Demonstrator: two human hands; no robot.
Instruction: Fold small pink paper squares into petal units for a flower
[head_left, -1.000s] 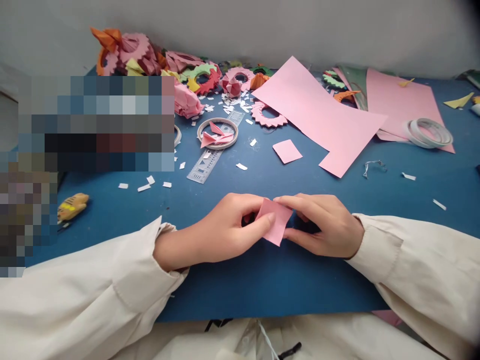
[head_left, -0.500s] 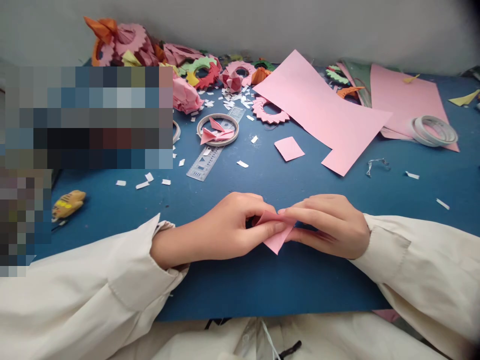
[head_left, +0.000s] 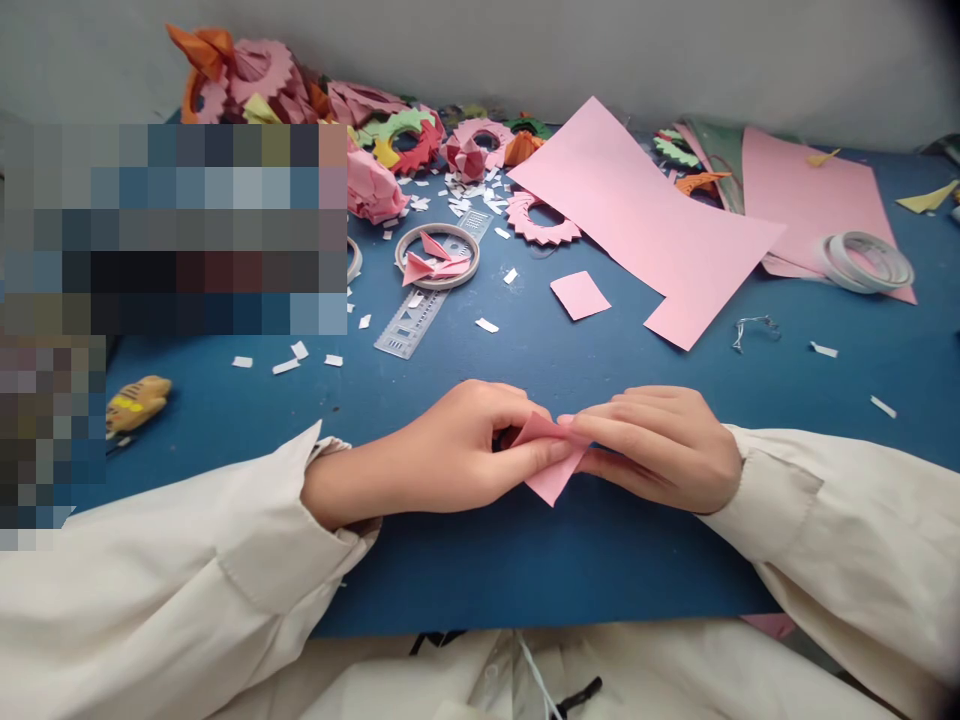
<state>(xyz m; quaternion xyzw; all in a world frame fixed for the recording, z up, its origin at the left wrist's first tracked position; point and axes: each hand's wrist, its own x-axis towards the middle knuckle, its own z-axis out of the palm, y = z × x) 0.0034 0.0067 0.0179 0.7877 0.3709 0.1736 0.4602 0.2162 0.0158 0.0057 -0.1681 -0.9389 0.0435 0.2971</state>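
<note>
Pink paper piece (head_left: 553,486): you hold it in both hands above the front part of the blue bench (head_left: 540,575), with one corner pointing down toward you. Your left hand (head_left: 476,450) pinches it, the thumb lying across the face and the other fingers tucked behind, largely hidden. Your right hand (head_left: 664,445) meets it at the right edge, its index finger and thumb closed on the paper, fingertips almost against your left thumb. The paper looks bent where your fingers press.

Beyond your hands, to the left, sits a yellow striped object (head_left: 140,402), and white scraps (head_left: 487,325) are scattered about the bench. A loose pink square (head_left: 580,296) lies flat ahead of you. To its left, a clear ruler (head_left: 397,335) runs under a tape roll (head_left: 475,262), which has folded pink pieces (head_left: 418,268) inside its ring. More tape rolls (head_left: 906,268) rest at the far right, and a large pink sheet (head_left: 637,210) partly covers a toothed pink ring (head_left: 553,236). Furthest back, colored paper shapes (head_left: 270,75) are heaped near the wall (head_left: 525,50).
</note>
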